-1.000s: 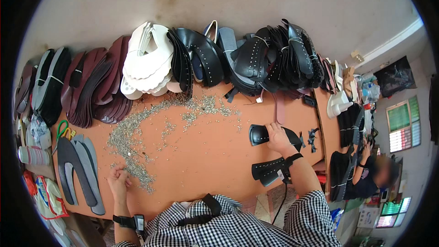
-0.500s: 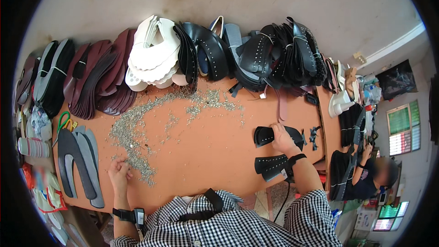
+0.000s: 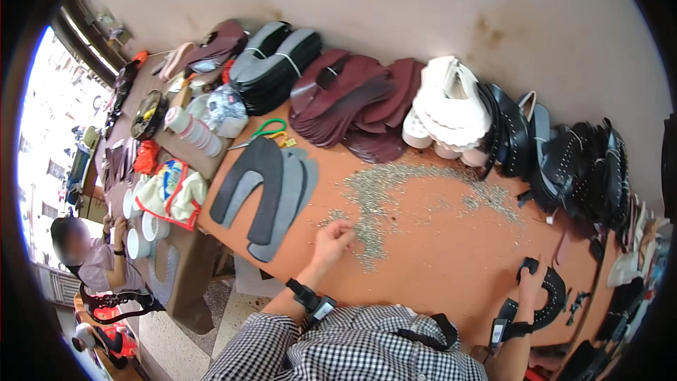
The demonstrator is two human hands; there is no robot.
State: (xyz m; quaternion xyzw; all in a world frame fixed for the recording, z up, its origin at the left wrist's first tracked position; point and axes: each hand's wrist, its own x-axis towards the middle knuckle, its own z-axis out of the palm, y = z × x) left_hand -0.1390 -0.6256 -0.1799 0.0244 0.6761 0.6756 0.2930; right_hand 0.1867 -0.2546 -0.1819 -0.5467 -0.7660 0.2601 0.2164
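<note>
Small metal studs picked at on an orange workbench, with the view swung to the left since the earlier frames.

The left hand [image 3: 333, 238] is seen with fingers pinched narrow at the near edge of the scattered pile of small metal studs [image 3: 395, 194], as it was half a second ago; whether a stud is held between the fingertips cannot be told. The right hand [image 3: 534, 283] is laid flat on a black studded strap piece [image 3: 549, 296] at the right of the orange table [image 3: 451, 261], where it was pressed earlier too. A seated person [image 3: 88, 257] and a cluttered side table [image 3: 176, 162] at the far left have been brought into view. Grey and black sole blanks [image 3: 271, 194] lie just left of the studs, and stacked sandals [image 3: 451, 109] are ranged along the far wall.
</note>
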